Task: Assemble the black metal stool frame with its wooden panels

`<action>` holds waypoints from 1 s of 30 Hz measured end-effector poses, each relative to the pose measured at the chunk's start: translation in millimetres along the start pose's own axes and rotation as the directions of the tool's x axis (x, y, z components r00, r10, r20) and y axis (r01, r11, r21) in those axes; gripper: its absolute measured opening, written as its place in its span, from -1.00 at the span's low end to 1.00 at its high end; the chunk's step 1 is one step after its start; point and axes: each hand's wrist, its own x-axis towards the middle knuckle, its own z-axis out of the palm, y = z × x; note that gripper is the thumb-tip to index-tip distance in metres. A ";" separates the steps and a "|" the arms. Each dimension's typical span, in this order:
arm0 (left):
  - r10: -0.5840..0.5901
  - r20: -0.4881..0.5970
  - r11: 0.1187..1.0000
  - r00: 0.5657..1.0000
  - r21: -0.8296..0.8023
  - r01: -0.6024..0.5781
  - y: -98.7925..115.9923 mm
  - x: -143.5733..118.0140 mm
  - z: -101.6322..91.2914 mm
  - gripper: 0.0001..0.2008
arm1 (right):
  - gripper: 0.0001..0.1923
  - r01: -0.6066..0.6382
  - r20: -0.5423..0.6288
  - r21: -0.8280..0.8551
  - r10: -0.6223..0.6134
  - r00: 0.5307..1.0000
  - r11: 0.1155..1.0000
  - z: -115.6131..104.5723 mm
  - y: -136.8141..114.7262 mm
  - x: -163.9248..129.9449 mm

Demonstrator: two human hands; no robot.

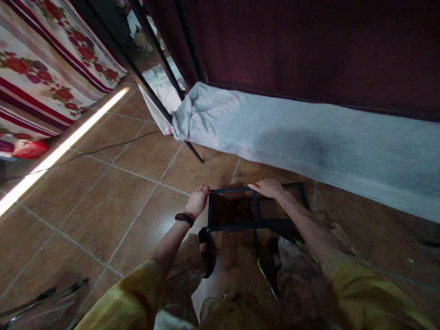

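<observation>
Both hands on a black frame low in the middle of the picture.

The left hand is curled around the left corner of the frame; the right hand lies flat, fingers together, on its top bar. The frame stands on the tile floor, in front of the knees. A white cloth stretches across centre right, below a dark red curtain.
</observation>
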 end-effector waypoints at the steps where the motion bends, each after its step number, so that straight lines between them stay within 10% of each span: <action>1: 0.036 0.028 0.999 0.999 -0.011 -0.036 -0.6 0.0 -2.0 -0.83 | -0.13 -0.002 -0.001 -0.001 0.002 1.000 1.000 0.3 0.0 0.2; 18: -0.106 0.132 0.973 0.986 0.219 0.075 1.7 -1.0 -6.5 -0.72 | -0.15 0.006 0.010 0.023 -0.006 1.000 1.000 1.9 1.1 2.3; 24: 0.031 0.194 0.986 0.980 0.153 -0.062 -3.1 -0.4 -4.2 -0.74 | -0.15 0.001 0.023 0.033 -0.001 1.000 0.999 1.6 0.0 3.4; 30: 0.005 -0.057 1.000 0.998 0.019 -0.004 20.3 -16.4 -12.4 -0.48 | -0.16 -0.006 0.036 0.027 0.005 0.999 1.000 -1.9 -0.9 1.9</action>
